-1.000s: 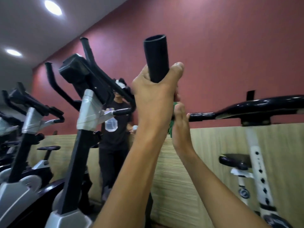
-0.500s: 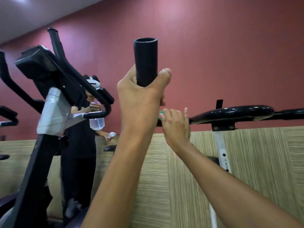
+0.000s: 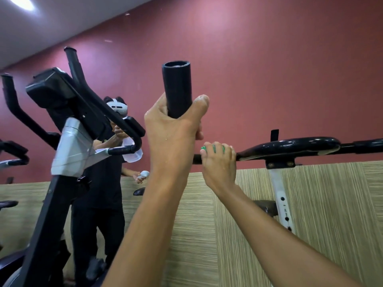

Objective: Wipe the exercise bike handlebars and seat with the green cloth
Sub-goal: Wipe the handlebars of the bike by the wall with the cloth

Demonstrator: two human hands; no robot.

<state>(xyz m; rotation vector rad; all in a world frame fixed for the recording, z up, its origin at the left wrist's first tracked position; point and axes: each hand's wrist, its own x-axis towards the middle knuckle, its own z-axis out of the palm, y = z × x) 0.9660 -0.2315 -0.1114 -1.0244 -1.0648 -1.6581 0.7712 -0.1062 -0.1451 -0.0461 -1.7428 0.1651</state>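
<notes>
Two hands work on one handlebar: the left hand (image 3: pixel 174 131) is wrapped around the upright black grip (image 3: pixel 177 88), while the right hand (image 3: pixel 218 160) clutches the horizontal bar (image 3: pixel 290 145), pressing one green cloth (image 3: pixel 213 149) against it, slivers showing between its fingers. One person (image 3: pixel 103 175) stands behind a second bike (image 3: pixel 68 129), holding one spray bottle (image 3: pixel 132 152).
</notes>
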